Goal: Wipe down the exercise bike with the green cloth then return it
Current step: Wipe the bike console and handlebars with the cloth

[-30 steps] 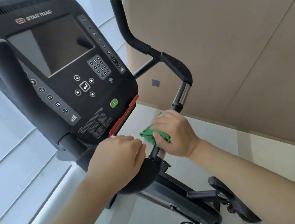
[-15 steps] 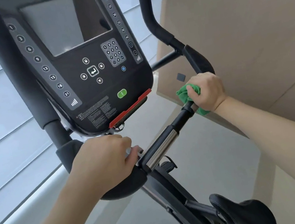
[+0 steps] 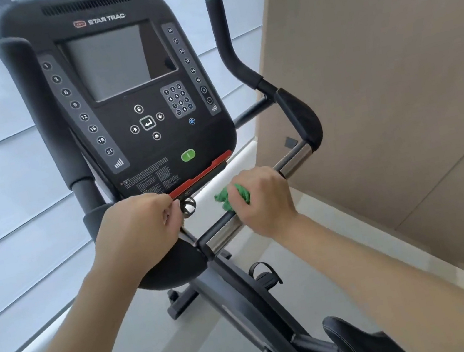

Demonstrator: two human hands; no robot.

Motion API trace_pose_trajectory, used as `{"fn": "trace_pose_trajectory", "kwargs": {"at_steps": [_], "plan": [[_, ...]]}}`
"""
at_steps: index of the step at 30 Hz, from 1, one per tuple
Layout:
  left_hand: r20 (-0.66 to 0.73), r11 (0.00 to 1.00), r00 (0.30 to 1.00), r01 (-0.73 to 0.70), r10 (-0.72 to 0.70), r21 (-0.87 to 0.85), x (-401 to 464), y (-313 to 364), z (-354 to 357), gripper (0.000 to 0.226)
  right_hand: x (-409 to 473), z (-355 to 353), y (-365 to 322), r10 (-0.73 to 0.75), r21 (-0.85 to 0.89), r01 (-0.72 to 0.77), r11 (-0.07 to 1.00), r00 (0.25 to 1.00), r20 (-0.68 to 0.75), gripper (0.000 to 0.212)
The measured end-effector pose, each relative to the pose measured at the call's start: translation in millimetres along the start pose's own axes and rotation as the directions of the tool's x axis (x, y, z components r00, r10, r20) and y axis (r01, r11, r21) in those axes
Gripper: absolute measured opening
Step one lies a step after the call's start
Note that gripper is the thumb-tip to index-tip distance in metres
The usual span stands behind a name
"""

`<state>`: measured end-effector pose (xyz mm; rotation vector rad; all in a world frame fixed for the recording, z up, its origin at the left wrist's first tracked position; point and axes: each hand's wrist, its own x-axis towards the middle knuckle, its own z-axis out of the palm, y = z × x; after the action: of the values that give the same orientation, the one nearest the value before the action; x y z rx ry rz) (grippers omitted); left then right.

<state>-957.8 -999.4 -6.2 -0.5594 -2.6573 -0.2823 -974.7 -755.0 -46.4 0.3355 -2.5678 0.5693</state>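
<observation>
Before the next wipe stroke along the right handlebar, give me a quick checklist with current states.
1. Green cloth gripped by the right hand: ok.
2. Cloth touching the handlebar: ok.
3. Left hand steadying the bike at the console's base: ok.
4. Bar ahead toward the black grip unobstructed: ok.
5. Chrome section already clean: cannot tell.

Green cloth [image 3: 232,196], black console [image 3: 118,102] (red strip [image 3: 202,174] below).
</observation>
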Motion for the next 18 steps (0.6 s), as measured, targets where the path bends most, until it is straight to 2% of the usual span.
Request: {"fn": "trace_pose_trajectory", "kwargs": {"at_steps": [2, 4, 7, 9, 13, 15, 18], "plan": [[-0.003, 1.0, 1.0, 0.03, -0.03, -0.001, -2.1, 3.3, -0.8, 0.05, -18.0, 2.8, -39.1, -0.038, 0.006, 0.038, 0.999, 0.999, 0.024, 0.037], [0.002, 0.999, 0.999, 0.033, -0.033, 0.007, -2.1, 5.0, -0.1, 0.053, -35.3, 7.0, -72.6, -0.145, -0.012, 0.146, 0.989, 0.987, 0.069, 0.035], [0.017, 1.0, 1.0, 0.017, -0.017, -0.002, -2.2, 4.2, 0.4, 0.05, -48.1, 13.6, -94.2, -0.194, -0.007, 0.195, 0.981, 0.98, 0.052, 0.033], [0.025, 1.0, 1.0, -0.005, 0.005, -0.014, -3.6, 3.4, 0.5, 0.047, -48.3, 15.6, -83.0, -0.267, 0.041, 0.266, 0.963, 0.964, 0.01, 0.029], [0.013, 0.997, 0.997, -0.082, 0.082, -0.015, -5.8, 1.5, 0.1, 0.047, -36.5, 18.9, -38.9, -0.501, 0.092, 0.511, 0.855, 0.858, -0.115, 0.029], [0.019, 0.996, 0.996, -0.089, 0.089, -0.005, -7.0, -0.3, 0.5, 0.044, -22.8, 16.7, -11.4, -0.515, 0.083, 0.526, 0.846, 0.848, -0.127, 0.031], [0.019, 0.997, 0.997, -0.077, 0.077, 0.011, -7.2, 0.3, 2.7, 0.043, 3.7, 4.3, 46.5, -0.441, 0.035, 0.447, 0.894, 0.89, -0.111, 0.034]]}}
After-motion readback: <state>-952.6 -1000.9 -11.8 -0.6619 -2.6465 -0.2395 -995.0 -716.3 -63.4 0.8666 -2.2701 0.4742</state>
